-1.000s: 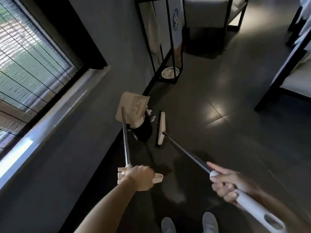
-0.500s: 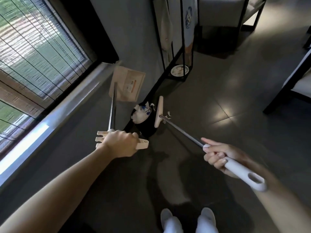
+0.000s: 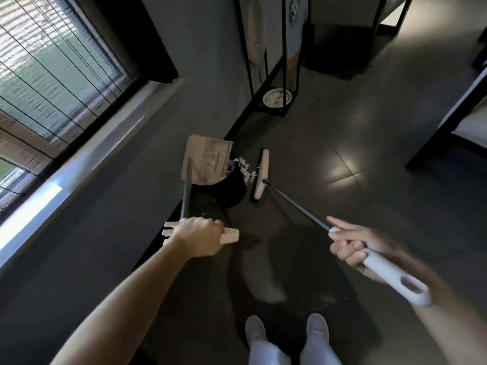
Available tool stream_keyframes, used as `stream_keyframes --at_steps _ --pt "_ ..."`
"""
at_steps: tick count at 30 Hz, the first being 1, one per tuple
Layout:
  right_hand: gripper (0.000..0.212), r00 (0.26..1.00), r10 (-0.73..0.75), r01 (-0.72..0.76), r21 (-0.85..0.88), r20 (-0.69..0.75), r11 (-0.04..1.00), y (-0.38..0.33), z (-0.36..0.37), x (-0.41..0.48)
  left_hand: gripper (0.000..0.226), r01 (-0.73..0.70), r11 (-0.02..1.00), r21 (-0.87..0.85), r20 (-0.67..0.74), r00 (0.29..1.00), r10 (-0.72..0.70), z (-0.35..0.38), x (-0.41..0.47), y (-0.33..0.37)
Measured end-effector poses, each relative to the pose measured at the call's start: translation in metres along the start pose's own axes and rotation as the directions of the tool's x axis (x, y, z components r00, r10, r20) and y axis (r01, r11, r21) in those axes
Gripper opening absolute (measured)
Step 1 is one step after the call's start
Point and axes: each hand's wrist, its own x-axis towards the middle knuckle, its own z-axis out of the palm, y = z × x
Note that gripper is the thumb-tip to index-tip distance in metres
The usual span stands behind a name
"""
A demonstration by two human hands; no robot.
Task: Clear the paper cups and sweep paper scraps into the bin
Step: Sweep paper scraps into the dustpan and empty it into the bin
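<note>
Left grip (image 3: pixel 199 237): curled round dustpan (image 3: pixel 208 162) handle.
Right grip (image 3: pixel 353 246): curled round broom (image 3: pixel 261 175) handle.
Bin (image 3: pixel 233 192): dark, largely hidden behind dustpan; contents unclear.

**Dim living/sleeping rm, prob. a home or guest lodging**

Indoor, domestic-type rm. Dark glossy tile floor (image 3: pixel 369 185) w/ light glare, grey wall (image 3: pixel 200 61), big window (image 3: pixel 52 83) w/ slatted blinds & a pale sill (image 3: pixel 87 164) at left. A black metal-frame rack (image 3: pixel 284 48) stood by the wall w/ pale garments (image 3: pixel 255 35) hung on it & a patterned plate (image 3: pixel 276 97) on its base. Black-framed furniture w/ white cushioning (image 3: pixel 471 122) at right was possibly a bed; only an edge showed.
</note>
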Motion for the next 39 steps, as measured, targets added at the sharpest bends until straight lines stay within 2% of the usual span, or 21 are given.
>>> stream_keyframes --at_steps 5,9,12,14,15,17,20,22,23,26,29,33,36,39 --pt "0.066 0.999 -0.028 0.027 0.030 0.037 0.999 -0.013 0.012 0.004 0.035 0.182 0.966 -0.181 -0.178 0.960 -0.215 -0.063 -0.017 -0.051" --pt "0.034 0.997 -0.027 0.029 -0.020 0.076 0.999 -0.031 0.023 0.000 0.038 0.265 0.849 -0.457 -0.257 0.875 -0.411 -0.111 -0.043 -0.054" --pt "0.038 0.995 -0.053 0.055 -0.013 0.079 0.998 -0.043 0.028 -0.004 0.036 0.106 0.762 -0.639 -0.451 0.751 -0.483 -0.152 -0.062 -0.051" --pt "0.048 0.992 -0.080 0.078 0.022 0.094 0.997 -0.050 0.028 -0.007 0.051 -0.063 0.751 -0.658 -0.596 0.652 -0.468 -0.176 -0.079 -0.046" --pt "0.056 0.989 -0.092 0.088 0.032 0.115 0.996 -0.054 0.028 -0.010 0.060 -0.128 0.743 -0.657 -0.637 0.622 -0.456 -0.185 -0.087 -0.044" --pt "0.076 0.985 -0.089 0.084 0.041 0.148 0.996 -0.062 0.024 -0.014 0.064 -0.166 0.725 -0.668 -0.656 0.592 -0.469 -0.195 -0.100 -0.041" --pt "0.068 0.985 -0.102 0.103 -0.001 0.143 0.995 -0.071 0.017 -0.018 0.053 -0.131 0.667 -0.734 -0.616 0.544 -0.570 -0.196 -0.109 -0.041" --pt "0.079 0.985 -0.095 0.098 -0.009 0.147 0.995 -0.077 0.011 -0.020 0.048 -0.102 0.595 -0.797 -0.549 0.532 -0.645 -0.185 -0.107 -0.041" --pt "0.075 0.986 -0.092 0.096 -0.022 0.136 0.995 -0.079 0.008 -0.021 0.047 -0.098 0.552 -0.828 -0.512 0.533 -0.673 -0.175 -0.104 -0.040" --pt "0.038 0.994 -0.094 0.098 -0.076 0.062 0.992 -0.088 0.003 -0.019 0.045 -0.059 0.429 -0.901 -0.384 0.569 -0.728 -0.140 -0.081 -0.026" --pt "0.026 0.996 -0.087 0.085 -0.153 -0.005 0.985 -0.099 -0.003 -0.007 0.041 0.008 0.345 -0.938 -0.262 0.636 -0.726 -0.103 -0.046 -0.002" --pt "0.022 0.997 -0.025 0.011 -0.198 -0.072 0.980 -0.119 -0.008 0.016 0.045 0.056 0.262 -0.963 -0.144 0.717 -0.682 -0.068 0.009 0.023" --pt "0.024 0.993 0.005 -0.038 -0.275 -0.120 0.961 -0.136 -0.009 0.046 0.046 0.067 0.164 -0.984 -0.061 0.740 -0.669 -0.049 0.050 0.033" --pt "0.047 0.986 0.014 -0.066 -0.318 -0.165 0.946 -0.156 -0.006 0.080 0.045 0.047 0.027 -0.999 0.016 0.740 -0.673 -0.037 0.091 0.035"
